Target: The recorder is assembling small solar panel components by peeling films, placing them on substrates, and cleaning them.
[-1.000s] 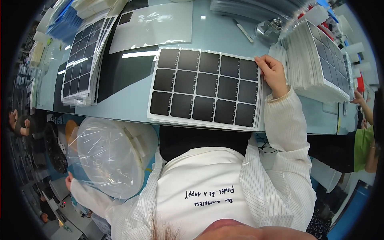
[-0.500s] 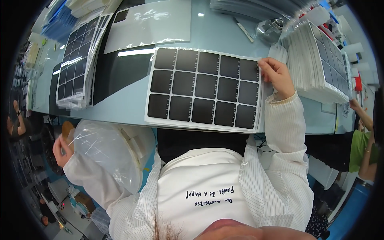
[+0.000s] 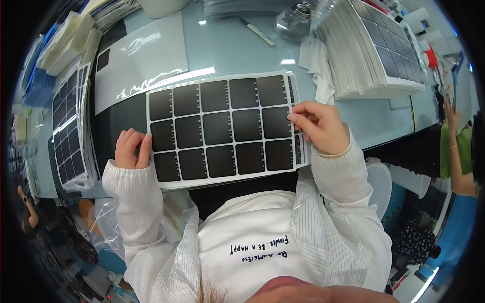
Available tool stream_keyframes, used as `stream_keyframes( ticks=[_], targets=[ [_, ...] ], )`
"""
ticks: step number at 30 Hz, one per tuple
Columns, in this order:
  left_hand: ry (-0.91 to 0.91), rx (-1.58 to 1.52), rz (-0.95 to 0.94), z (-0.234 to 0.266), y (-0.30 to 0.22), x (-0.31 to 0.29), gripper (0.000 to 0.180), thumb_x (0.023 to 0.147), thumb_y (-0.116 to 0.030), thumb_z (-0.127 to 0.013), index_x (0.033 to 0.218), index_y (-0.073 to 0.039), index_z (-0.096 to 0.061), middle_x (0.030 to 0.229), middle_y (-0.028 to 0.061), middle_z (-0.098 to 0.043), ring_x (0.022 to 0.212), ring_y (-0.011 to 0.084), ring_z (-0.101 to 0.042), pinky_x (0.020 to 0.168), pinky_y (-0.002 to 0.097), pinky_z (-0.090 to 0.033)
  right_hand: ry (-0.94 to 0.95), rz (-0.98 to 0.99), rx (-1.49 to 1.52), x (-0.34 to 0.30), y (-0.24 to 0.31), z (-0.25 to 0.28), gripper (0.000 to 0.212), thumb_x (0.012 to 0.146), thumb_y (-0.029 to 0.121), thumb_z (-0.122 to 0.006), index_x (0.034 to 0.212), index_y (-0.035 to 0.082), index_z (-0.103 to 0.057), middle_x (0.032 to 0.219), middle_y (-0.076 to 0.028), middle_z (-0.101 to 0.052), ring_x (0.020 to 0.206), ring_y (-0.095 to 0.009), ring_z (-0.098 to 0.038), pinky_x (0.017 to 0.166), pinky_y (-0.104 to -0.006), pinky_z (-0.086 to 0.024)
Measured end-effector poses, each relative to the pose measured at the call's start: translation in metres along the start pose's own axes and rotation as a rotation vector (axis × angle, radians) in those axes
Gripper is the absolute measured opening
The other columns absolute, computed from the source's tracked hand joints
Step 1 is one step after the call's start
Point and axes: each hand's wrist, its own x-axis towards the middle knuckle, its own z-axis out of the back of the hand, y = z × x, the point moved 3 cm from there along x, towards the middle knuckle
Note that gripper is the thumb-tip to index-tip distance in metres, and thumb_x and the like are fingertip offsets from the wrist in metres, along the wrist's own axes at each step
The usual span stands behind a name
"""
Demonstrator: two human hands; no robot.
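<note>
A white sheet (image 3: 206, 144) bearing rows of black square labels lies in front of me at the table's near edge. Pinched on its left edge are the thumb and fingers of my left hand (image 3: 133, 148). My right hand (image 3: 321, 126) grips its right edge the same way, thumb on top. Further sheets of the same sort (image 3: 301, 151) show from beneath along the right side. The fingertips under the sheet are hidden on both sides.
At left stands a pile of similar sheets (image 3: 69, 144); behind lies a clear-covered white sheet (image 3: 146, 55). Farther back are a white pen-like tool (image 3: 258, 32) and a glass jar (image 3: 293, 21). A tall sheet stack (image 3: 353, 55) and white cloth (image 3: 318, 70) are right. A co-worker's arm (image 3: 457, 156) shows.
My left hand has come up from beside the plastic bag, leaving a brown piece there, to the sheet's left edge. My right hand has slid down the right edge. The view has shifted.
</note>
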Motion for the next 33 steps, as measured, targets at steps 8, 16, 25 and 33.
stream_keyframes(
  ticks=[8, 16, 25, 33],
  targets=[
    [0.061, -0.237, 0.109, 0.008, 0.014, -0.007, 0.021, 0.083, -0.008, -0.055, 0.067, 0.001, -0.045, 0.064, 0.0039, -0.042, 0.059, 0.0117, -0.04, 0.057, 0.0243, -0.034, -0.034, 0.039, 0.048, 0.005, 0.004, -0.004, 0.011, 0.083, 0.01, -0.06, 0.083, -0.001, -0.061, 0.061, -0.001, -0.056, 0.043, -0.003, -0.043, 0.04, -0.0161, -0.031],
    [0.321, -0.755, 0.186, 0.011, 0.021, -0.017, 0.019, 0.085, -0.007, -0.051, 0.068, -0.003, -0.044, 0.067, -0.0004, -0.041, 0.062, 0.0072, -0.035, 0.06, 0.0216, -0.03, 0.051, -0.081, 0.362, -0.006, 0.011, 0.006, 0.011, 0.084, 0.01, -0.058, 0.077, 0.001, -0.058, 0.058, 0.0, -0.052, 0.043, -0.003, -0.039, 0.039, -0.0165, -0.028],
    [0.355, -0.819, 0.127, 0.01, 0.007, -0.014, 0.018, 0.084, -0.007, -0.051, 0.068, -0.003, -0.043, 0.069, -0.0002, -0.042, 0.063, 0.0077, -0.037, 0.062, 0.0216, -0.03, -0.057, -0.036, 0.371, -0.019, 0.015, 0.019, 0.011, 0.082, 0.008, -0.056, 0.074, 0.001, -0.056, 0.058, 0.0, -0.052, 0.044, -0.003, -0.04, 0.04, -0.016, -0.029],
    [0.313, -0.963, 0.278, 0.004, 0.013, -0.01, 0.017, 0.086, -0.007, -0.046, 0.069, -0.006, -0.042, 0.069, -0.0005, -0.04, 0.064, 0.0076, -0.033, 0.064, 0.0213, -0.027, -0.065, -0.029, 0.524, -0.002, 0.014, 0.03, 0.013, 0.083, 0.009, -0.053, 0.073, 0.001, -0.054, 0.057, -0.001, -0.052, 0.039, -0.003, -0.036, 0.037, -0.0166, -0.027]
  ],
)
